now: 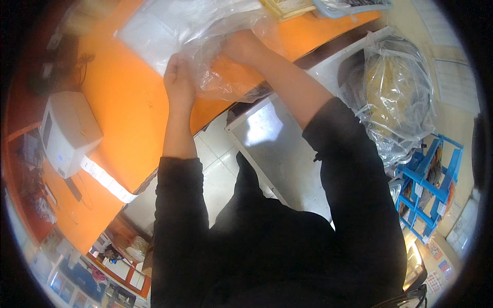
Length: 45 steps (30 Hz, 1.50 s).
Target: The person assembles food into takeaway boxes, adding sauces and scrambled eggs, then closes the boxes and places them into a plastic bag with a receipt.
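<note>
A transparent plastic bag (221, 73) is spread between my hands above an orange tabletop (127, 100). My left hand (179, 75) pinches the bag's left edge between thumb and curled fingers. Further right, my right hand (244, 46) is at the bag, its fingers hidden behind or inside the crinkled film, so I cannot tell what they hold. Beyond both hands lies a stack of flat transparent plastic sheets or bags (154, 34).
On the left, a white label printer (73, 131) has a printed label strip (108, 181) hanging out. A yellow basket (287, 9) and a pale blue tray (352, 9) stand at the far edge. Rightward are a metal surface (285, 154), a bagged yellowish bundle (389, 88) and a blue rack (420, 181).
</note>
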Tool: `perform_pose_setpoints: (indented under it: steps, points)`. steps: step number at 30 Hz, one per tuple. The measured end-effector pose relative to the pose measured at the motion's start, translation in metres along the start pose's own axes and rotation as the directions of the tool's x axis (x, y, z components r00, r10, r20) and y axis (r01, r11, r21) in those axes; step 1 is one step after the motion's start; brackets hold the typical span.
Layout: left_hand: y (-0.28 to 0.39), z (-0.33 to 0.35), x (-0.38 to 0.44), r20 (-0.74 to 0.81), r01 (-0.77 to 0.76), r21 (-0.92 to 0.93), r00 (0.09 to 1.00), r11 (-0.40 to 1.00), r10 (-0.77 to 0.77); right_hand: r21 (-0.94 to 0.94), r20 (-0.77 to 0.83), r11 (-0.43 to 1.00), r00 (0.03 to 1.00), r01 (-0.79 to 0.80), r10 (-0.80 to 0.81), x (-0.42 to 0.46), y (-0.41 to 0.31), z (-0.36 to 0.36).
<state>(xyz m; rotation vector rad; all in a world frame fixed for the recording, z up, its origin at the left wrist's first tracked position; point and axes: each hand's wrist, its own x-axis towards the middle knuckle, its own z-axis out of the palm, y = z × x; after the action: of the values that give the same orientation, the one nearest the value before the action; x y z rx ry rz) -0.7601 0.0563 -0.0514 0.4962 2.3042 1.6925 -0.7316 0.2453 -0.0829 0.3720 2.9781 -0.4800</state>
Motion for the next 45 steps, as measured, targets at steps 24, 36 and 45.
perform_pose_setpoints:
  steps: [24, 36, 45]
  points:
    - [0.168, 0.059, -0.205, 0.53, -0.549, -0.372, 0.536, 0.748, 0.657, 0.8, -0.436, 0.598, 0.731, 0.047, 0.526, -0.406, -0.065, -0.266]
    - [0.217, 0.052, -0.367, 0.978, 0.634, -0.2, 0.079, 0.747, 0.194, 0.832, -0.302, 0.382, 0.249, -0.403, 0.92, -0.647, 0.062, -0.214]
    - [0.211, 0.073, -0.503, 0.866, 0.169, -0.158, -0.45, 0.973, 0.219, 0.833, -0.251, 0.255, 0.075, -0.49, 0.965, -0.82, 0.083, -0.158]
